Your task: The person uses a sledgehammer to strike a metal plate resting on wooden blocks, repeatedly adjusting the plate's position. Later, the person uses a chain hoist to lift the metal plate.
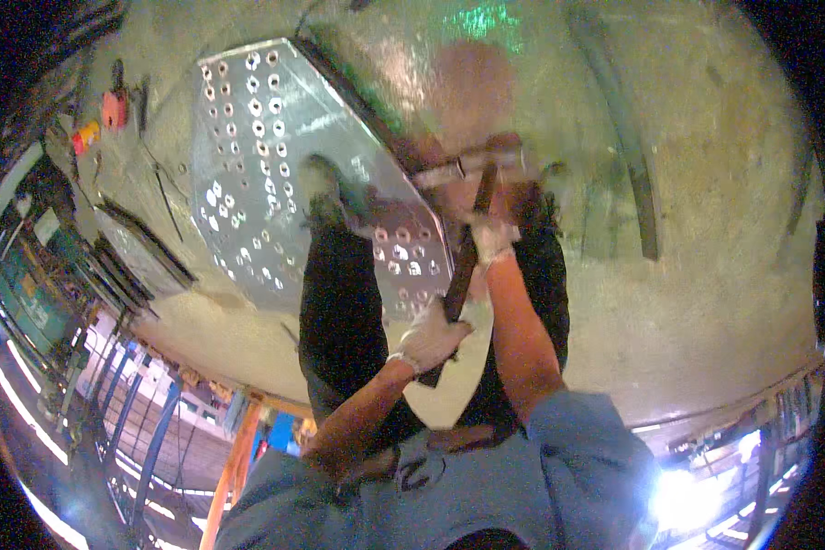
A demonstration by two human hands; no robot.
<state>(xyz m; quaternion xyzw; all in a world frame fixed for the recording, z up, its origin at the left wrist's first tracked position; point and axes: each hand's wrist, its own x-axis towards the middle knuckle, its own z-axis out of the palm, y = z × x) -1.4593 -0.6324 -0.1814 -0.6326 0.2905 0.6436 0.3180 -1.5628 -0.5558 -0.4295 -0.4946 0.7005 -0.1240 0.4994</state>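
Note:
Both my hands wear pale gloves and grip a long dark handle that slants up and away between my legs. At its far end lies a metal crosspiece like a hammer head, so it looks like a sledgehammer (464, 275). My left hand (431, 335) is closed round the near end of the handle. Farther up, my right hand (493, 238) is wrapped round it near the head. Beside the head, to its left, lies a large grey metal plate (339, 133) with angled corners and rows of round holes. My left foot stands on this plate.
Dark flat bars (142, 257) lie on the floor left of the plate. A red object (115, 108) and a yellow-orange one (86, 137) sit at the far left. A long dark strip (637, 183) lies to the right. Green machinery (37, 302) stands at the left edge.

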